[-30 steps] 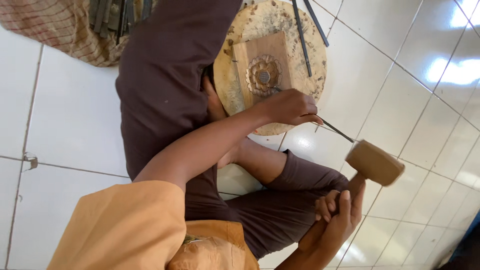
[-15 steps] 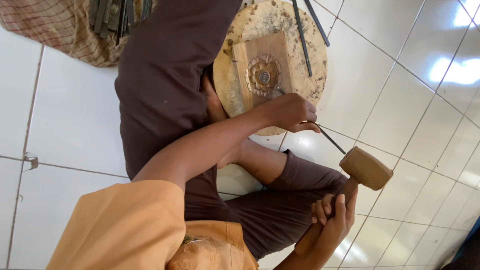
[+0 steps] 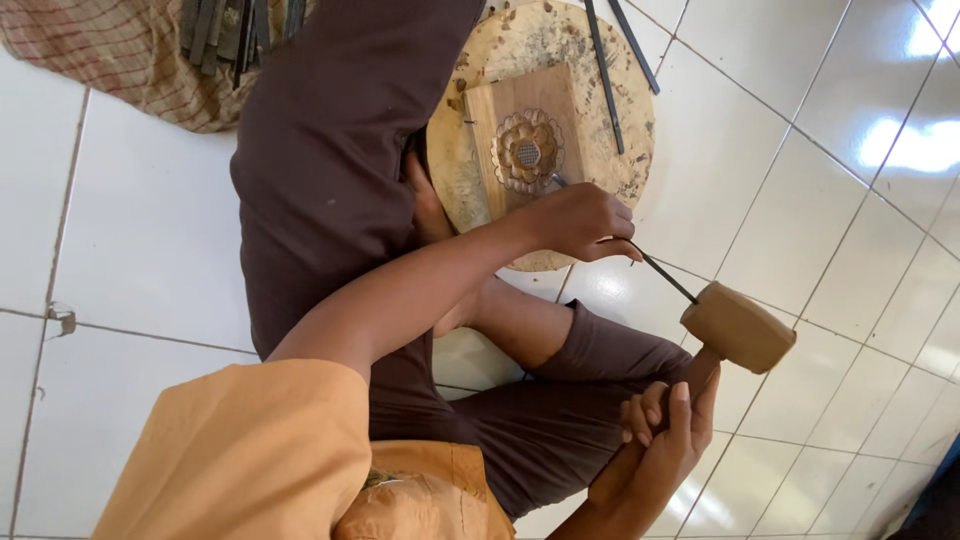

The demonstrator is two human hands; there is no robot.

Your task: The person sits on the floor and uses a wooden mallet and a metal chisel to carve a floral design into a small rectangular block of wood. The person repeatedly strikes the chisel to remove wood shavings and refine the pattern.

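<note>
Left hand [image 3: 580, 222]: clenched round a thin metal chisel [image 3: 655, 268]; fist just past the near edge of the carved board; chisel tip at the lower right of the flower, shaft slanting back toward the mallet.
Right hand [image 3: 668, 425]: fingers wrapped round the handle of a wooden mallet [image 3: 738, 326]; mallet head touching the butt end of the chisel.
Carved board [image 3: 525, 135]: pale rectangular wood plank, flat on the round block; relief flower with cross-hatched centre cut near its middle.
Round block [image 3: 480, 205]: thick wooden disc on the floor, top scarred and littered with chips; wedged between the sitter's legs.
Spare chisels [image 3: 612, 62]: two dark slim tools lying across the far side of the block, beside the board, not touching it.
Legs [image 3: 340, 170]: dark brown trousers; one knee raised beside the block, the other folded under the mallet.
Cloth bundle [image 3: 130, 60]: checked fabric on the tiles, well apart from the hands; more dark tools [image 3: 235, 22] resting on it.
Floor [image 3: 130, 240]: glossy white tiles; bright glare at the far right.
</note>
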